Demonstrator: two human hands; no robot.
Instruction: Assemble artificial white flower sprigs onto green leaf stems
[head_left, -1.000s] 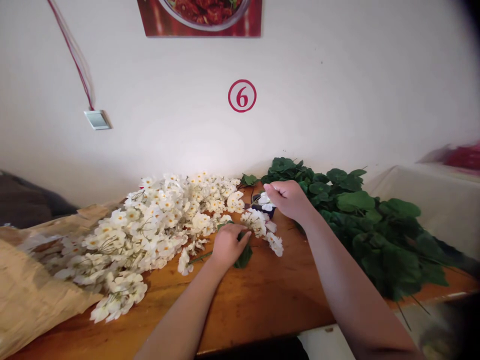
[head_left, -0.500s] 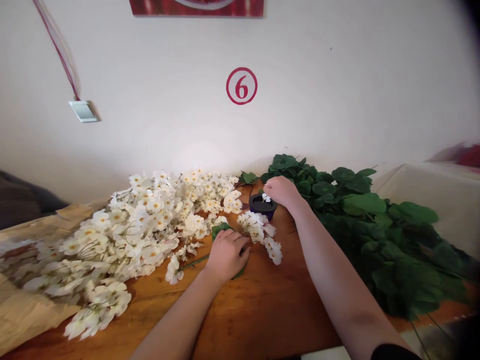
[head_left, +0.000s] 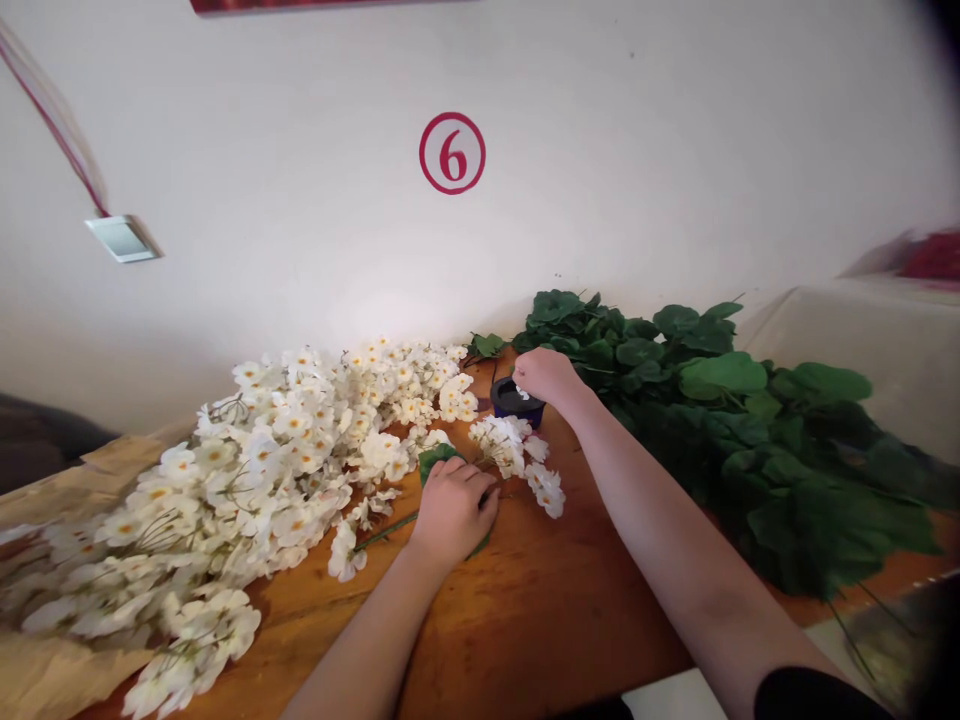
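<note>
Black round pot (head_left: 508, 398) stands on the wooden table (head_left: 525, 610); your right hand (head_left: 545, 376) pinches closed on a white bloom (head_left: 520, 393) at its rim, while your left hand (head_left: 454, 511) curls firmly over a green leaf (head_left: 435, 460) beside the white flower sprays (head_left: 285, 450).

Looks like a restaurant-type dining room: red circled table number 6 (head_left: 452, 153) on the white wall (head_left: 675, 150) center, red poster (head_left: 330, 4) edge top left, wooden table (head_left: 540, 620) below.
</note>
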